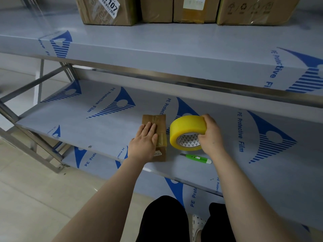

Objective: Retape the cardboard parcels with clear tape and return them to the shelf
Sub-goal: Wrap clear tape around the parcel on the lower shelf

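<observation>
Cardboard parcel (161, 126): small, brown, tape-glossed, on shelf (87, 130).
Left grip (144, 138) flat, released, pressing it; right grip (211, 135) grasping yellow tape roll (185, 127).

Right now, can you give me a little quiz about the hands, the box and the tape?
1. True or false: the left hand lies flat on the small parcel.
2. Which hand grips the yellow tape roll? A. left B. right
3. What colour is the cutter lying on the shelf?
Key: 1 true. 2 B, the right hand. 3 green.
</observation>
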